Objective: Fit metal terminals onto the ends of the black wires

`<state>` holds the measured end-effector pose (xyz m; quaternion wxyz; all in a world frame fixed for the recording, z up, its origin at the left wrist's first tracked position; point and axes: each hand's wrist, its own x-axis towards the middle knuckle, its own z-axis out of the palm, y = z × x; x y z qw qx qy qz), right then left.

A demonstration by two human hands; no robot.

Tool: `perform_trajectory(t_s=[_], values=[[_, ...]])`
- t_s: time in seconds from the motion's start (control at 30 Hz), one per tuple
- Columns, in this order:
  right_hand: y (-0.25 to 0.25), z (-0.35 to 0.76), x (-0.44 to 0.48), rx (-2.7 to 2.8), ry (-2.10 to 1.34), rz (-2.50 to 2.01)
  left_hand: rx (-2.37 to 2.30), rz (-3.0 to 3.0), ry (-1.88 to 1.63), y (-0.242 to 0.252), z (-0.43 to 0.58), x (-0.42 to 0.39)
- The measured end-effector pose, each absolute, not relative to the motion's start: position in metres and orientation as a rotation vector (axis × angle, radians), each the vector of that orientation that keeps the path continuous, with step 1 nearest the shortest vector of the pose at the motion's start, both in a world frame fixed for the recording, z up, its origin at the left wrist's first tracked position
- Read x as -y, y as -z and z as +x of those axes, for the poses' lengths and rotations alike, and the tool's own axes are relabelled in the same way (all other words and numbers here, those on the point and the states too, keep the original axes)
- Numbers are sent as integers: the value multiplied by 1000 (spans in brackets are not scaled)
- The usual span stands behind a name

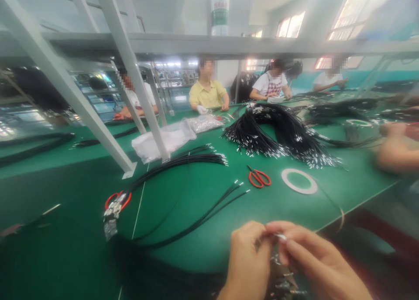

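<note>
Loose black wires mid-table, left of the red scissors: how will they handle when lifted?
Likely floppy: the black wires lie in slack curves. Probably light, being thin. Strands splay at the ends, so they may snag.

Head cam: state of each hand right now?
Left hand: closed, fingertips pinched at the small silvery part.
Right hand: closed, pinching the same small silvery part. What the part is cannot be told.
</note>
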<state>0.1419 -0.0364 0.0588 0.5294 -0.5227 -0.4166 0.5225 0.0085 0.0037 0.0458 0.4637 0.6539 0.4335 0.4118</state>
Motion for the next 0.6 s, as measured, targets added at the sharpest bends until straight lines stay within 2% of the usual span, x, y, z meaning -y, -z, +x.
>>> perform_trajectory(t_s=[0.1, 0.2, 0.33, 0.6], values=[[-60, 136, 38, 988, -1161, -1241, -1100, 1619, -1001, -44, 7, 0], [-61, 134, 39, 1090, -997, -1327, -1182, 1628, -1157, -43, 0, 4], [-56, 136, 39, 1278, -841, -1332, -1068, 1696, -1349, -42, -6, 10], [-44, 144, 40, 1622, -603, -1328, -1044, 1770, -1263, -47, -9, 10]])
